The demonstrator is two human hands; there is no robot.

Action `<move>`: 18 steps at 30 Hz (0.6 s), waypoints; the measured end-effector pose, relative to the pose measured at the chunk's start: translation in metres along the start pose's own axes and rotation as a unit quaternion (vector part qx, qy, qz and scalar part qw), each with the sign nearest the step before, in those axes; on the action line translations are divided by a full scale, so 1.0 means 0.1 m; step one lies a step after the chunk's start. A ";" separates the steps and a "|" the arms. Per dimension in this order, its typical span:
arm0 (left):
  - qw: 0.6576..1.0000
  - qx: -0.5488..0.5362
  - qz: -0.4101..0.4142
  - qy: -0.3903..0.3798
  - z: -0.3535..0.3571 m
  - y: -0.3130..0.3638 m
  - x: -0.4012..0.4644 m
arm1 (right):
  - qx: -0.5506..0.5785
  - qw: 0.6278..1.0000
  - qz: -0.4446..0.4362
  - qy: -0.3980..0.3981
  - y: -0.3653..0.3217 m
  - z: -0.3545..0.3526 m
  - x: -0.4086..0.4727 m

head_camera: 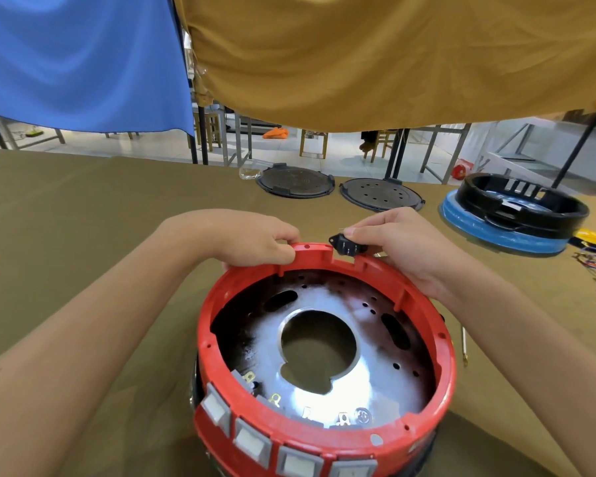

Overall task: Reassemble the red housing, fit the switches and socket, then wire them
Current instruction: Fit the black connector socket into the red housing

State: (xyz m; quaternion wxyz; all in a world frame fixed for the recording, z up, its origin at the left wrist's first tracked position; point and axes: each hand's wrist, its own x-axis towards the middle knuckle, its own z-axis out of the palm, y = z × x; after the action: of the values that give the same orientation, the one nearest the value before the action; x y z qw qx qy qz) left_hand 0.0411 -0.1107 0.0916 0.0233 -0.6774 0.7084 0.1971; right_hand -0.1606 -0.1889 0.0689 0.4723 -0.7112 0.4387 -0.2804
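Left hand (255, 241) grips far rim of round red plastic housing (441, 342). Right hand (393, 246) pinches small black socket (345, 246) at rim notch; fingertips hidden behind rim. Housing's near edge cut off.

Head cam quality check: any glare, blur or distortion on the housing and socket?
Head view: strong glare whitens the metal plate inside the round red plastic housing; wide-angle distortion bows the table edge and stretches the forearms; the small black socket pinched by the right hand is sharp; frame corners go soft.
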 end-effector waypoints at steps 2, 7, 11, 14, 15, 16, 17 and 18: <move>1.000 -0.002 0.001 -0.002 0.00 0.00 0.00 | 0.015 1.000 0.014 -0.009 0.00 -0.01 0.00; 1.000 -0.002 0.007 -0.002 0.01 0.00 0.00 | 0.101 0.991 0.083 -0.039 0.00 -0.04 0.00; 1.000 0.004 0.017 0.019 0.05 -0.03 0.06 | 0.182 0.972 0.137 -0.056 -0.01 -0.05 0.01; 0.998 0.018 0.041 0.050 0.08 -0.04 0.10 | 0.187 0.970 0.144 -0.059 -0.01 -0.05 0.01; 0.997 0.019 0.050 0.057 0.09 -0.04 0.11 | 0.182 0.972 0.140 -0.057 -0.01 -0.05 0.01; 0.996 0.019 0.058 0.063 0.10 -0.04 0.12 | 0.176 0.974 0.135 -0.054 -0.01 -0.04 0.01; 0.995 0.016 0.066 0.069 0.10 -0.04 0.13 | 0.169 0.976 0.130 -0.049 -0.01 -0.03 0.01; 0.994 0.009 0.074 0.075 0.11 -0.05 0.14 | 0.159 0.978 0.125 -0.044 -0.01 -0.03 0.00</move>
State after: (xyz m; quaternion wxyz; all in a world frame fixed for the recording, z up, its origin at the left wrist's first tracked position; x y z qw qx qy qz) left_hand 0.0419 -0.1208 0.0758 -0.0387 -0.6361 0.7578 0.1403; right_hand -0.1622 -0.1903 0.0709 0.6296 -0.5781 0.4525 -0.2542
